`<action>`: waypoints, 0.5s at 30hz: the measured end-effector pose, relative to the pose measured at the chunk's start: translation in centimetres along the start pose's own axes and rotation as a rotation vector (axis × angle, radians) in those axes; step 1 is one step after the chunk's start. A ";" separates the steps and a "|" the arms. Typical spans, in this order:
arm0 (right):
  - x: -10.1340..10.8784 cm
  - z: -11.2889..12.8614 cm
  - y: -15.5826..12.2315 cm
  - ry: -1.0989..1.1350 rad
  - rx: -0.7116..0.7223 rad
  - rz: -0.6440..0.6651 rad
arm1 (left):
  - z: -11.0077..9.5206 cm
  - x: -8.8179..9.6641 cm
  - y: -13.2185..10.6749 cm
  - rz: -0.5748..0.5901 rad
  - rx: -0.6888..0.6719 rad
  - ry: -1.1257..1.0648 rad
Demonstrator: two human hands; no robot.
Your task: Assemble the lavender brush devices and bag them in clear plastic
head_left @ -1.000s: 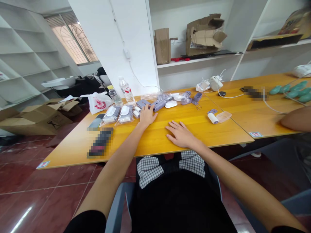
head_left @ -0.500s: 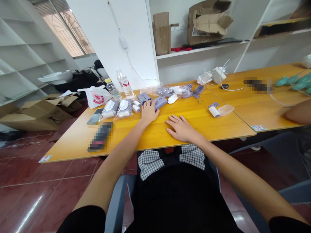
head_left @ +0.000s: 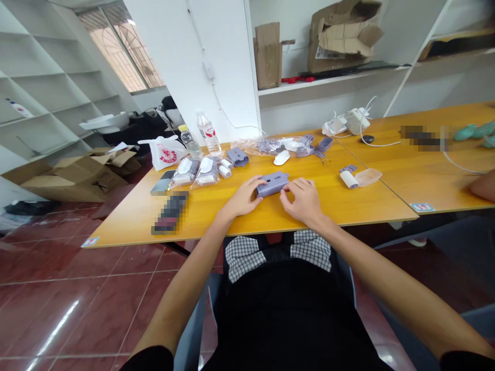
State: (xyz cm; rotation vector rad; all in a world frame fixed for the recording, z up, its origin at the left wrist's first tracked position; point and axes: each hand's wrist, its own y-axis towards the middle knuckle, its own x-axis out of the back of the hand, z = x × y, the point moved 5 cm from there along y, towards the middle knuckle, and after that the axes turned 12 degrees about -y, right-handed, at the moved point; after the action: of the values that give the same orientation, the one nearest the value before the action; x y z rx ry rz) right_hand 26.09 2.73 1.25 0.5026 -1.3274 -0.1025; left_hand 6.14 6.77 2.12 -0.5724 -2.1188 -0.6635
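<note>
A purple plastic casing [head_left: 274,181] with a dark slot in its top rests on the table in front of me. My left hand [head_left: 243,198] is closed around its left end, thumb on the near side and fingers over the far side. At the right end my right hand [head_left: 303,200] has its thumb and fingers bent together against the casing. Behind it lie a white oval part [head_left: 282,157] and a second purple casing [head_left: 237,156]. Small white rollers [head_left: 225,170] sit to the left, beside two bagged purple-and-white units [head_left: 205,171].
A white roller [head_left: 349,180] and a clear plastic tray [head_left: 369,178] lie to the right. Along the back are bottles [head_left: 209,135], a white bag [head_left: 164,152], wrapped purple parts [head_left: 270,146] and white chargers [head_left: 356,121]. Another person's arm [head_left: 483,181] rests far right.
My left hand has drawn the purple casing toward me and to the right. My right hand has left the tabletop, where it lay flat, and bent its fingers at the casing's right end.
</note>
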 end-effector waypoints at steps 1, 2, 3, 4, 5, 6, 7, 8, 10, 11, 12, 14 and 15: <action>0.3 -0.3 -0.1 -0.003 -0.047 -0.059 | -0.1 0.0 0.0 0.012 -0.008 -0.015; 0.5 -0.4 -0.2 -0.006 -0.069 -0.105 | -0.2 -0.1 0.1 0.017 -0.012 -0.027; 0.6 -0.4 -0.2 -0.007 -0.070 -0.131 | -0.3 -0.1 0.1 0.018 -0.014 -0.039; 0.6 -0.3 -0.2 -0.010 -0.058 -0.140 | -0.3 -0.1 0.1 0.016 -0.018 -0.052; 0.5 -0.2 -0.2 -0.016 -0.037 -0.132 | -0.4 -0.1 0.1 0.009 -0.022 -0.064; 0.3 0.0 -0.1 -0.023 -0.009 -0.108 | -0.5 0.1 0.0 -0.011 -0.026 -0.073; 0.1 0.2 -0.1 -0.031 0.020 -0.067 | -0.5 0.4 -0.1 -0.044 -0.027 -0.077; -0.2 0.4 0.0 -0.036 0.044 -0.017 | -0.5 0.9 -0.3 -0.089 -0.024 -0.074; -0.8 0.6 0.1 -0.038 0.071 0.079 | -0.3 2.1 -0.8 -0.194 -0.010 -0.059; -1.0 0.7 0.1 -0.037 0.075 0.115 | -0.3 2.7 -1.2 -0.238 -0.001 -0.053; -1.1 0.7 0.1 -0.036 0.076 0.139 | -0.4 3.3 -1.5 -0.275 0.008 -0.053; -1.2 0.7 0.2 -0.036 0.072 0.165 | -1.0 4.3 -2.5 -0.320 0.022 -0.079; -1.2 0.6 0.2 -0.038 0.067 0.171 | -1.6 4.7 -3.2 -0.350 0.026 -0.107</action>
State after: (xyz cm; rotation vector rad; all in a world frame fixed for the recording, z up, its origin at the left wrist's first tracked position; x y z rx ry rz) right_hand 25.12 3.17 0.31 0.4434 -1.4088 0.0747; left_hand 2.50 4.07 5.99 -0.2257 -2.3505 -0.8104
